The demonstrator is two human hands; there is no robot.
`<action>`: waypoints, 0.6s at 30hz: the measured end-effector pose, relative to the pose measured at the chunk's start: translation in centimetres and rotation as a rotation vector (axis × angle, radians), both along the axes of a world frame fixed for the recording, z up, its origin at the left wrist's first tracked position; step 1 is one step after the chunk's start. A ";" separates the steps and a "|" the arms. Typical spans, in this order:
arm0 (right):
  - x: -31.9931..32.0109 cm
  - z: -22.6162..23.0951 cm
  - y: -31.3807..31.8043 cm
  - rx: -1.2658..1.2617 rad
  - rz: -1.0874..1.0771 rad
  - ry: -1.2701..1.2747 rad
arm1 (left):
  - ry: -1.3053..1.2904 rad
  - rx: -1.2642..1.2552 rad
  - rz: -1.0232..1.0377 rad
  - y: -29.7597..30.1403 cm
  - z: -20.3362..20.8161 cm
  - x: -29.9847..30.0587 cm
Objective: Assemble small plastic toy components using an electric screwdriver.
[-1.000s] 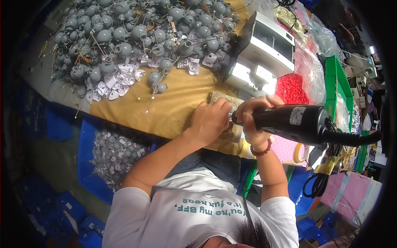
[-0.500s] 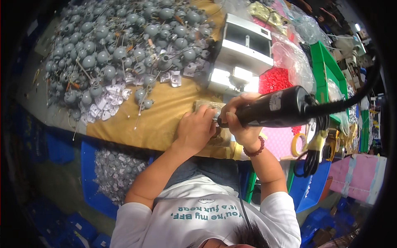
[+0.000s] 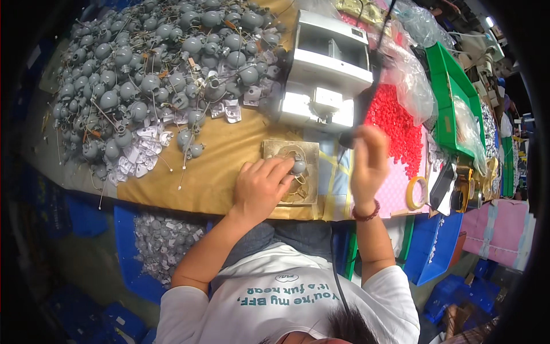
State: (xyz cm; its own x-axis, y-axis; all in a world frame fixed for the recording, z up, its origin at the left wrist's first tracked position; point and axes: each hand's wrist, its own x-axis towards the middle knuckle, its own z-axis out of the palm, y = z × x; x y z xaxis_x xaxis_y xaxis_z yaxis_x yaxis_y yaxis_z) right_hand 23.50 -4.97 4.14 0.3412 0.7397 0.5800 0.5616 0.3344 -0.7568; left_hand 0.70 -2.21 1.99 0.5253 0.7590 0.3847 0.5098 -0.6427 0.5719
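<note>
A small grey ball-shaped part (image 3: 298,167) sits on a square, worn fixture block (image 3: 310,150) with a rounded recess, near the table's front edge. My left hand (image 3: 259,188) lies over the block's left side, its thumb and fingertips closed on the part. To the right of the block, my right hand (image 3: 370,166) is raised, its fingers smeared by motion. Just beyond those fingers is the dark, blurred end of the black electric screwdriver (image 3: 347,139), beneath a cable running upward. Whether the hand still touches the screwdriver cannot be made out.
A large heap of grey ball-shaped parts (image 3: 150,83) with wires covers the far left; white plastic pieces (image 3: 140,155) lie at its edge. A white machine (image 3: 330,69) stands beyond the block. Right are red pieces (image 3: 392,123), yellow tape (image 3: 416,192) and a green crate (image 3: 440,92).
The screwdriver has swung up and away from the part, uncovering the block. My right hand has moved right, off the work; my left hand stays at the part, slightly lower and left.
</note>
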 end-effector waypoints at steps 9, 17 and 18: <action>-5.4 -1.5 1.2 -0.445 0.333 0.319 | 0.025 0.046 0.003 0.1 -0.1 0.4; -7.3 -2.2 2.0 -0.373 0.301 0.847 | 0.077 0.030 0.017 0.0 0.4 0.8; -7.5 -2.2 2.0 -0.362 0.283 0.836 | 0.080 0.029 0.018 0.0 0.4 0.8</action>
